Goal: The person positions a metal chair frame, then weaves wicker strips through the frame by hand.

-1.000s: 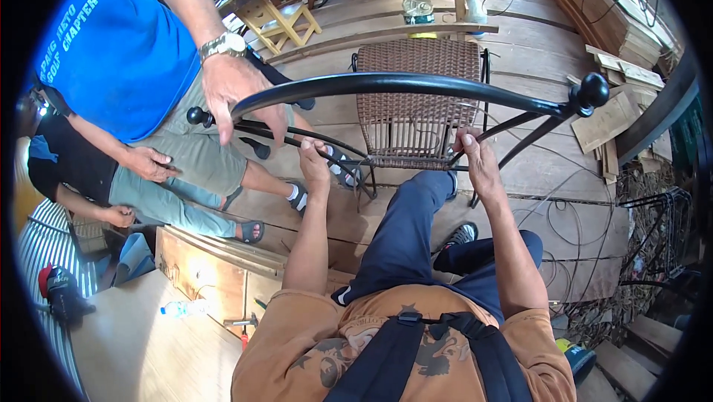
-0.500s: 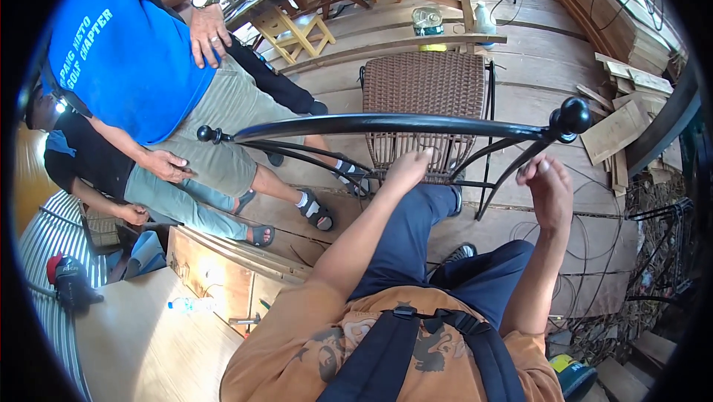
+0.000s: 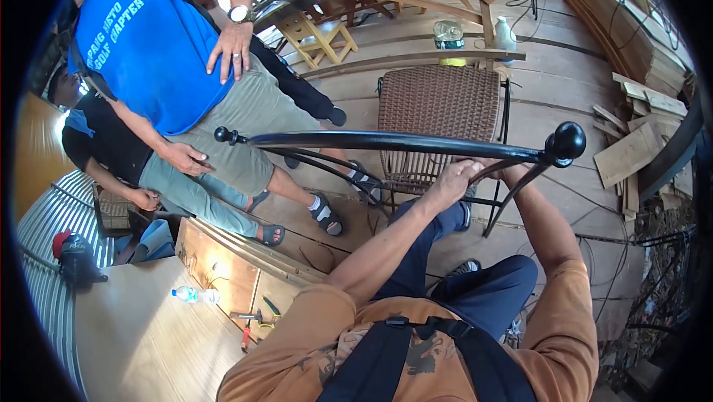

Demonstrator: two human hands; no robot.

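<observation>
A chair with a black metal frame (image 3: 386, 142) and a brown woven seat (image 3: 438, 105) stands before me. Its long curved top bar, with a round knob at each end, crosses above the seat. My left hand (image 3: 448, 185) is beside the thin curved rod under the bar's right half, its fingers closed. Whatever they pinch there is too small to make out. Close by, my right hand (image 3: 508, 173) reaches in from the right under the same bar. The bar and rod hide most of its fingers.
A person in a blue shirt (image 3: 156, 45) stands at the left, another person in black (image 3: 111, 142) behind. Pliers (image 3: 270, 311), a hammer (image 3: 246, 316) and a water bottle (image 3: 194, 295) lie on a wooden board (image 3: 134, 328). Stacked planks (image 3: 624, 23) and scraps (image 3: 631, 149) are at the right.
My right hand has moved left and inward under the top bar, and my left hand has moved right, so they are now close together. The whole view has shifted slightly.
</observation>
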